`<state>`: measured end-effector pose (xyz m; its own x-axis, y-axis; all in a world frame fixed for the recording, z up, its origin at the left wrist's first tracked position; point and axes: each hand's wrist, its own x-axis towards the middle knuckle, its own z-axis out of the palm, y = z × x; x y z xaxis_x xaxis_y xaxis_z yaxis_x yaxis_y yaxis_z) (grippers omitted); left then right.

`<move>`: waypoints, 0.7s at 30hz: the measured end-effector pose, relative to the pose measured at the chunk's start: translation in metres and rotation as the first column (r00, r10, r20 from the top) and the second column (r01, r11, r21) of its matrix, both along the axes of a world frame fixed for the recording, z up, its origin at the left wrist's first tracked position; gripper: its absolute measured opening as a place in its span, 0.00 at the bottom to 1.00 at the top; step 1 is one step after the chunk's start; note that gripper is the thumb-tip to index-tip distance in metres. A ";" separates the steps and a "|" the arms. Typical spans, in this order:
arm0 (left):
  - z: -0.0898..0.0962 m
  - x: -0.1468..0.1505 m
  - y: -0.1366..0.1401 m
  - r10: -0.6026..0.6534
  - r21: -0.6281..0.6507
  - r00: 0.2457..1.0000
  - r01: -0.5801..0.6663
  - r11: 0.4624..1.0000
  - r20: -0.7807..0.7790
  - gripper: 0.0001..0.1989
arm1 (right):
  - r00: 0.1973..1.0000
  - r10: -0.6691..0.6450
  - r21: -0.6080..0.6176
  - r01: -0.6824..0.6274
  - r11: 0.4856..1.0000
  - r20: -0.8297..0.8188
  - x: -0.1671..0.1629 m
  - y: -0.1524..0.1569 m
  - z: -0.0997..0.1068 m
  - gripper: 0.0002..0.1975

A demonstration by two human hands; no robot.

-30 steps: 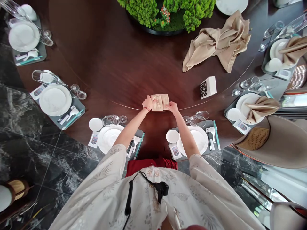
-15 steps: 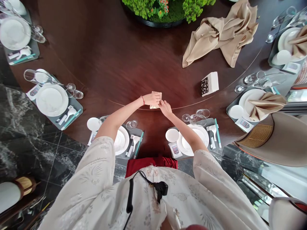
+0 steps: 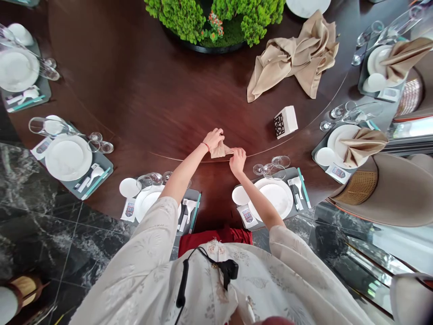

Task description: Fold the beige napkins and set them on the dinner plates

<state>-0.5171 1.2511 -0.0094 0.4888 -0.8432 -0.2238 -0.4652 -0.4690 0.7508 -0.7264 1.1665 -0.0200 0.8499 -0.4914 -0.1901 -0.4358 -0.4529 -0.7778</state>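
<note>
Between my hands is a small folded beige cloth napkin [image 3: 218, 151], held over the table's front part. My left hand [image 3: 214, 138], with a red string at the wrist, is closed on its upper left side. My right hand [image 3: 238, 159] pinches a narrow corner that is drawn out to the right. Parts of the napkin are hidden under my left fingers. Below my hands lie two place settings, each with a white plate [image 3: 275, 198], glasses and cutlery.
A heap of crumpled beige napkins [image 3: 294, 56] lies at the back right. Nearer stands a tissue holder [image 3: 286, 123]. A planter of greenery [image 3: 216, 27] is at the back. Fan-folded napkins [image 3: 365, 144] stand on plates at right. A chair [image 3: 399, 194] is pushed close to the table.
The napkin was a compact piece under both hands. Now my hands are farther apart, with a corner of it stretched to the right. The whole view has shifted slightly.
</note>
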 end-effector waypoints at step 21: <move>0.094 -0.178 0.159 0.045 -0.246 0.963 -0.113 0.963 -0.266 0.55 | 0.952 -0.171 0.958 0.271 0.092 -0.253 -0.123 0.048 0.044 0.03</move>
<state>-0.6947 1.4097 0.0843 0.5115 -0.8493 -0.1307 -0.2112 -0.2717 0.9389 -0.8489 1.2141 0.0242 0.7029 -0.0041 -0.7113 -0.4287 0.7956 -0.4282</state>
